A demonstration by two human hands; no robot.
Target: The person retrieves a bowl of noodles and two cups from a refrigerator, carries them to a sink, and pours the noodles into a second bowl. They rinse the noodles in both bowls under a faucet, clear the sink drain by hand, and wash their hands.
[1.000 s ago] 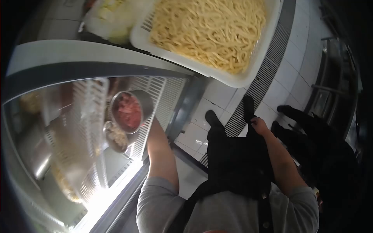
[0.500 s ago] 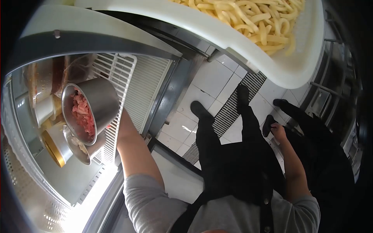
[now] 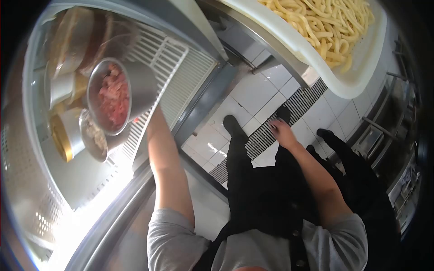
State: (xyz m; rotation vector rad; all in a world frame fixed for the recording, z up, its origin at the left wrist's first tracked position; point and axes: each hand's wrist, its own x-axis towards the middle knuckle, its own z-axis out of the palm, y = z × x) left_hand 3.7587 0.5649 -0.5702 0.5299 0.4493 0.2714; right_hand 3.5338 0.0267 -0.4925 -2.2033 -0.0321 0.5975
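Observation:
My left forearm [image 3: 165,158] reaches into a refrigerator, its hand hidden behind the white wire shelf [image 3: 169,54] and a steel container [image 3: 143,86]. Raw chopped meat [image 3: 114,97] fills part of that container, whose mouth faces me. Beside it sits a second metal container [image 3: 106,151] with pale food inside. My right hand [image 3: 285,134] hangs in the air over the floor drain, slightly blurred, its fingers loosely bent and apart. Nothing shows in it.
A gold-rimmed tub [image 3: 65,135] and wrapped packages [image 3: 83,40] share the refrigerator. A white tray [image 3: 350,86] of thick noodles [image 3: 325,27] stands at the upper right. Another person's dark-clothed leg [image 3: 346,147] is near my right side, before metal racks [image 3: 384,122]. A drain grate [image 3: 264,135] crosses the tiled floor.
My right hand has swung forward and left, away from my side. The view has shifted, so the refrigerator contents sit higher and farther right. My left arm remains inside.

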